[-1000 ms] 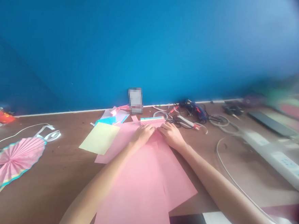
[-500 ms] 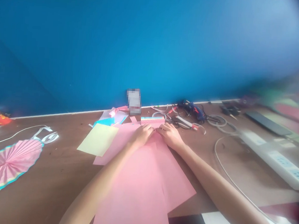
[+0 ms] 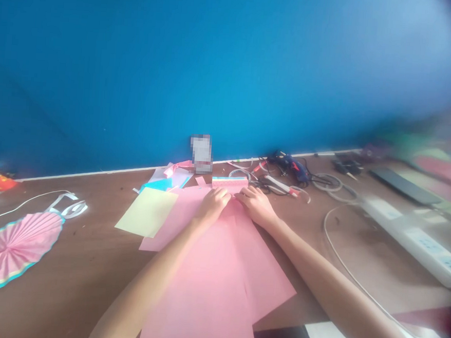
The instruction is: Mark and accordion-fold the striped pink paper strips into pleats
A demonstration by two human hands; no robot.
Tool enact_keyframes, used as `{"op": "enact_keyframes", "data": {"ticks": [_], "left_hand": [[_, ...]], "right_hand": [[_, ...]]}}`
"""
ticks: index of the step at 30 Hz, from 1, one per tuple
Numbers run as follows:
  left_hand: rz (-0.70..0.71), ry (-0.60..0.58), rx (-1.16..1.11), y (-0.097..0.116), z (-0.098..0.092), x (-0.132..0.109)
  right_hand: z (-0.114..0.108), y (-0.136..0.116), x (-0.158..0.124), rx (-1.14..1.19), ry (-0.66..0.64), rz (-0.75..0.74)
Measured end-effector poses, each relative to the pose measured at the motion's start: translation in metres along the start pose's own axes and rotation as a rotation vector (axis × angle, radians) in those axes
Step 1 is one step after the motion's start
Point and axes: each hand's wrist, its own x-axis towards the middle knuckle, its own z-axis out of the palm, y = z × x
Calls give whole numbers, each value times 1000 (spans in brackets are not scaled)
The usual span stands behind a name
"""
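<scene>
A long sheet of pink paper [image 3: 205, 291] runs from the front of the view to my fingers. My left hand [image 3: 214, 205] has its fingers closed at the sheet's far end. Close beside it, my right hand [image 3: 257, 205] is also closed on that end, fingers curled down. Just beyond my fingertips lies a narrow pink strip with a blue edge [image 3: 230, 181]; whether it joins the sheet is hidden. More pink paper [image 3: 269, 285] shows under my right forearm. A pale yellow sheet [image 3: 147, 212] lies left of my left hand.
A pleated pink fan [image 3: 19, 244] with blue and yellow edging lies at left. Behind my hands are paper scraps [image 3: 171, 175] and a blurred-out upright device [image 3: 201, 154] against the blue wall [image 3: 232, 77]. Cables [image 3: 328, 182] and a white power strip [image 3: 417, 244] are at right.
Both hands stay at the far end of the pink paper with almost no movement. The view has shifted very slightly.
</scene>
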Motion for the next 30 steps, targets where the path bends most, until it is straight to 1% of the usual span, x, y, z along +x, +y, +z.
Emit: {"op": "enact_keyframes", "data": {"ticks": [7, 12, 15, 18, 23, 30], "left_hand": [[-1, 5, -17, 1, 1, -1], [-120, -23, -16, 3, -5, -1], [-159, -36, -22, 5, -8, -1], [-149, -26, -20, 5, -8, -1], [-63, -48, -10, 1, -5, 1], [-96, -52, 0, 2, -2, 1]], "right_hand": [[0, 2, -1, 35, 45, 40], [0, 3, -2, 27, 48, 67], [2, 4, -3, 15, 52, 83], [2, 5, -4, 8, 56, 94], [0, 8, -4, -5, 81, 135], [-1, 9, -4, -16, 73, 154]]}}
